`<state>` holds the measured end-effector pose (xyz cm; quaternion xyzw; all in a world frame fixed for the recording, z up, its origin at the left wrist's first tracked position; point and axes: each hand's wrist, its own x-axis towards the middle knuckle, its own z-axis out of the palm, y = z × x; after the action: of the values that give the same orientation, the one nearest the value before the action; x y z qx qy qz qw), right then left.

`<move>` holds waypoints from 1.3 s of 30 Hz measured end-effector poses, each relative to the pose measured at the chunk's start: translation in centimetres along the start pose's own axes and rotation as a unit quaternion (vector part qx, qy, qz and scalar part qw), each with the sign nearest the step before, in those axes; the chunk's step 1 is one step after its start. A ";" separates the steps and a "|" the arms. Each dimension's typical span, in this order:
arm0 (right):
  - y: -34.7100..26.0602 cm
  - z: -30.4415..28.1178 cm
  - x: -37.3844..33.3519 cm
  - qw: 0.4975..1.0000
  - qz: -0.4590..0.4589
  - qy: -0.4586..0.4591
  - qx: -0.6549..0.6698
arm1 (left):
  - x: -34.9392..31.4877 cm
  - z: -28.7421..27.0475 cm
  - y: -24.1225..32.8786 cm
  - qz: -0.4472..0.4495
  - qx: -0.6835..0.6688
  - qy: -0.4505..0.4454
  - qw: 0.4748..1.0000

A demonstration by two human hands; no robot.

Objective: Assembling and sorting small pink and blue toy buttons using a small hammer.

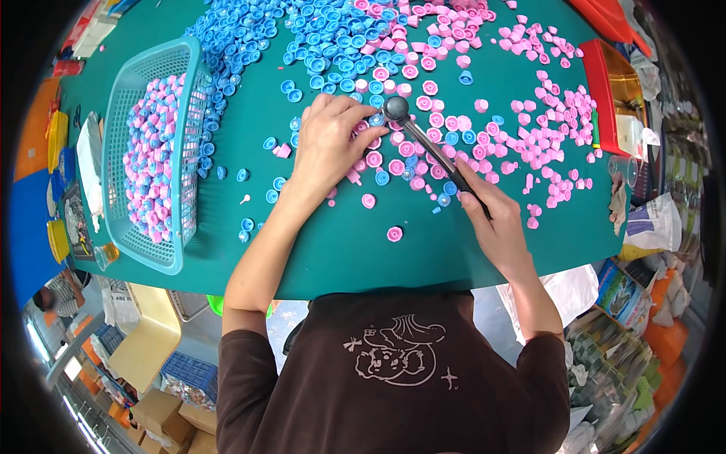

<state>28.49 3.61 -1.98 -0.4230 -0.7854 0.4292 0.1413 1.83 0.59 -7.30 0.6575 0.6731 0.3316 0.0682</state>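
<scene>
My right hand [491, 216] grips the dark handle of a hammer [435, 150], which slants up and to the left. Its round, dark grey head is right beside the fingertips of my left hand [327, 136]. Between that hand's thumb and forefinger is a small blue plastic cap [376, 119], partly hidden by the fingers and hammer head. Loose pink cup-shaped pieces [396, 167] and blue caps lie around both hands. A single pink piece [395, 234] sits closer to me on the green tabletop [340, 257].
At the left stands a light-blue plastic basket [189, 151] filled with pink-and-blue pieces. A large heap of blue caps [325, 34] spreads across the far side, with pink pieces [556, 136] scattered at the right. Beyond those is a red bin [597, 83].
</scene>
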 end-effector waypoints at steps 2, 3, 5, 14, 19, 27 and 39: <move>0.1 0.1 0.2 0.999 -0.032 0.022 0.004 | -0.1 -0.1 -0.2 -0.001 -0.002 0.009 1.000; 0.1 0.0 0.2 1.000 -0.020 0.009 -0.009 | -0.1 -0.2 -0.3 -0.001 -0.004 0.018 1.000; -0.1 -0.1 0.3 1.000 -0.008 -0.004 -0.022 | -0.1 -0.5 -0.4 -0.007 -0.007 0.012 1.000; -0.4 -0.2 0.4 1.000 -0.006 0.004 0.020 | 0.0 0.1 -0.2 -0.015 -0.008 -0.010 1.000; 0.7 0.2 0.1 0.998 -0.037 0.027 0.038 | 0.3 0.0 -0.1 -0.015 -0.012 -0.008 1.000; 0.3 0.1 0.3 0.999 -0.015 0.008 0.030 | 0.2 -0.2 -0.1 -0.037 -0.012 -0.024 0.999; -1.1 -0.4 0.6 0.998 -0.007 -0.021 -0.058 | 1.3 -3.1 -2.5 -0.082 0.001 0.024 0.996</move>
<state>27.78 4.07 -0.96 -0.4156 -0.8147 0.3911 0.1027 -2.02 0.89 -5.80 0.5916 0.7267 0.3402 0.0786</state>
